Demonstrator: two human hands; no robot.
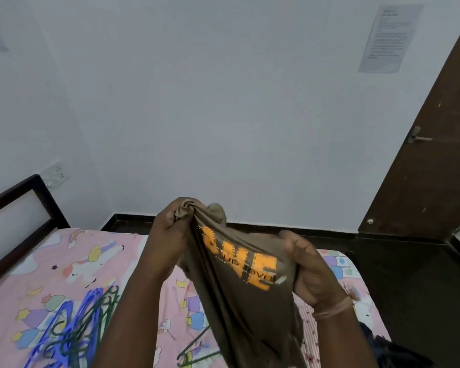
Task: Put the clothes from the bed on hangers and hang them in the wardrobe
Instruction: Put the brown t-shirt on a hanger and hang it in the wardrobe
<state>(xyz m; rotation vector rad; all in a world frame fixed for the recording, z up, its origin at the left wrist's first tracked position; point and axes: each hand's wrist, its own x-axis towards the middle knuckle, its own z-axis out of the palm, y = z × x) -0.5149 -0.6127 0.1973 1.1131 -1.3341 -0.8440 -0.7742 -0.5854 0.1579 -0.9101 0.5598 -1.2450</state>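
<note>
While I watch through the head camera, both hands are up in front of me over the bed (72, 243), working an olive-brown T-shirt (239, 293) with orange lettering on its chest. My left hand (170, 235) grips a bunched fistful of the shirt's upper edge, fingers curled tight round the cloth at the highest point of the garment. My right hand (311, 272) sits lower and to the right, its fingers folded round the shirt's side so the print is stretched between the two hands; a thread band (335, 309) circles that wrist. From both grips the fabric hangs down toward the bottom edge of the view, above the near edge of the bed.

Beneath the shirt a single dark green hanger (197, 349) lies on the pink unicorn bedsheet (91, 261), near the bed's near edge. Toward the bed's near left corner a tangled heap of blue and green hangers (72, 330) rests on the same sheet. At the near right corner lies a dark garment (388, 349), beside a pink striped cloth (310, 333); I cannot tell what either piece is.

Farther off, the dark headboard (19, 208) frames the bed's left end. Beyond the far edge runs dark floor (398, 282) and skirting, then the white wall (223, 102) with a switch plate (56, 172) at left and a printed sheet (388, 38) at upper right, next to a brown door (430, 168) with a metal handle (417, 135)
</note>
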